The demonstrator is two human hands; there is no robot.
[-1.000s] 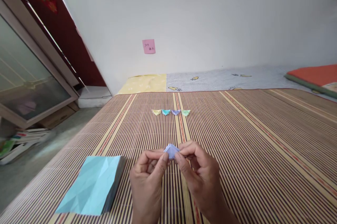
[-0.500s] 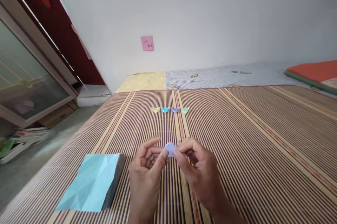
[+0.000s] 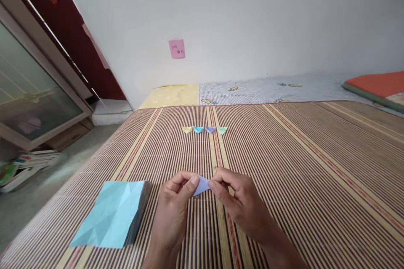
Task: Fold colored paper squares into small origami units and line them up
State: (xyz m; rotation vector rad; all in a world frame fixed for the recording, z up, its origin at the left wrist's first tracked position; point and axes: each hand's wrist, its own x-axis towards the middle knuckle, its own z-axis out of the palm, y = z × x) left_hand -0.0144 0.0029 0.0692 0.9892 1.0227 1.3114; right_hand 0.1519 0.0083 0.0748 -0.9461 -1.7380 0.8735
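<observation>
A small folded piece of lavender paper (image 3: 202, 185) is held between both hands above the striped mat (image 3: 284, 201). My left hand (image 3: 176, 197) pinches its left side, thumb on top. At the paper's right corner, my right hand (image 3: 235, 195) grips with thumb and forefinger. Beyond the hands lie small folded paper triangles in a row: yellow (image 3: 187, 129), blue (image 3: 198, 129), purple (image 3: 210, 129) and green (image 3: 221, 130), points toward me. Left of my left hand sits a stack of paper with a creased light-blue sheet (image 3: 109, 214) on top.
Behind the mat runs a patterned cloth (image 3: 252, 90) along the white wall, which bears a pink note (image 3: 177, 49). An orange and green folded textile (image 3: 378, 86) rests at the far right. Past the mat's left edge are a glass-paned door (image 3: 34, 88) and the floor.
The lavender paper has turned in my hands, its peak no longer pointing up. My left fingers have curled in around it. The view has shifted slightly.
</observation>
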